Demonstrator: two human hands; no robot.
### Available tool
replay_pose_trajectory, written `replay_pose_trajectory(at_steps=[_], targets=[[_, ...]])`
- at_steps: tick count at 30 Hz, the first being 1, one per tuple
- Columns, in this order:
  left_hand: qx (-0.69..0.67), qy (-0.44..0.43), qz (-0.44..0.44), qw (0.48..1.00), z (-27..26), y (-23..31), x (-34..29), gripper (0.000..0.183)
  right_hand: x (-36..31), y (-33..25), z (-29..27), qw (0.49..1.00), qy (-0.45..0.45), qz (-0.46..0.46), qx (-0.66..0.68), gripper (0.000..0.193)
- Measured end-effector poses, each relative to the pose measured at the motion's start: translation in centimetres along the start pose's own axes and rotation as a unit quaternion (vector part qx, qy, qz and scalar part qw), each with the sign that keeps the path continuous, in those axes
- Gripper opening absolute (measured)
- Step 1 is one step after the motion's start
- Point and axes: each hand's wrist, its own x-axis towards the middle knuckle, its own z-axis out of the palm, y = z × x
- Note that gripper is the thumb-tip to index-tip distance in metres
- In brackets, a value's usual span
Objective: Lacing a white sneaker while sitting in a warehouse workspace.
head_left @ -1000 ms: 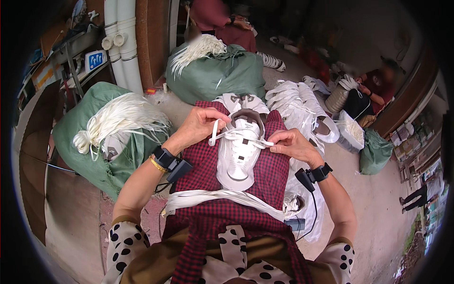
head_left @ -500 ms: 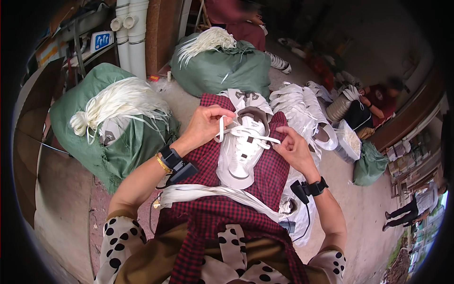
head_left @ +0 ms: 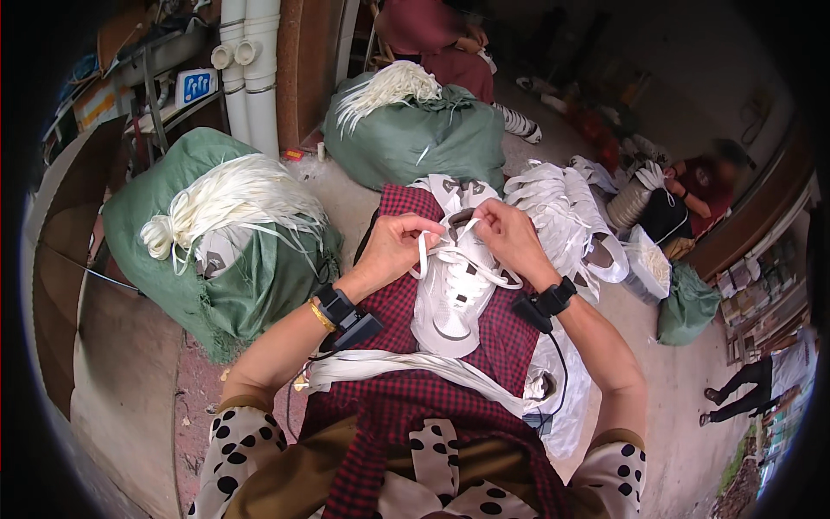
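A white sneaker [head_left: 445,333] rests toe toward me on the red-and-black checked cloth [head_left: 510,333] over my lap. Its white shoelace [head_left: 497,278] runs through the eyelets, with both ends loose near the collar. At the shoe's upper left, my left hand [head_left: 396,251] is closed in a pinch on one lace end, which hangs in a loop. My right hand [head_left: 512,238] pinches the other end above the shoe opening, and a slack loop curves out to the shoe's right. More white shoes [head_left: 450,192] lie just beyond this one.
A bundle of white laces [head_left: 363,370] lies across my lap. Green sacks [head_left: 173,259] topped with laces stand at left and beyond. A row of white shoes [head_left: 553,203] lies to the right, beside a clear tub [head_left: 647,264]. Other people sit farther back.
My right hand has moved from the shoe's right side up and inward to its opening, drawing the lace end with it. Both hands are now closer together; the left still pinches its end.
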Motion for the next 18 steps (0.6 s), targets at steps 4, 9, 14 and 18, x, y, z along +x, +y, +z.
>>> replay_pose_trajectory(at_steps=[4, 9, 14, 18], targets=[[0.030, 0.007, -0.011, 0.999, 0.3, -0.1, 0.0, 0.017, 0.9, 1.2, -1.7, 0.967, 0.230, 0.104, 0.027, 0.035], [0.024, 0.024, -0.007, 0.999, 1.0, -0.1, 0.0, 0.013, -0.2, -1.5, -1.5, 0.975, 0.124, -0.147, -0.112, 0.046], [0.128, 0.067, 0.064, 0.987, 1.6, 0.1, 0.3, 0.012, -1.1, -2.9, 1.4, 0.997, -0.014, -0.055, 0.050, 0.044], [0.137, 0.047, 0.073, 0.987, 2.0, 0.4, 0.4, 0.017, -1.1, -2.2, 1.7, 0.996, -0.003, -0.031, 0.082, 0.049]])
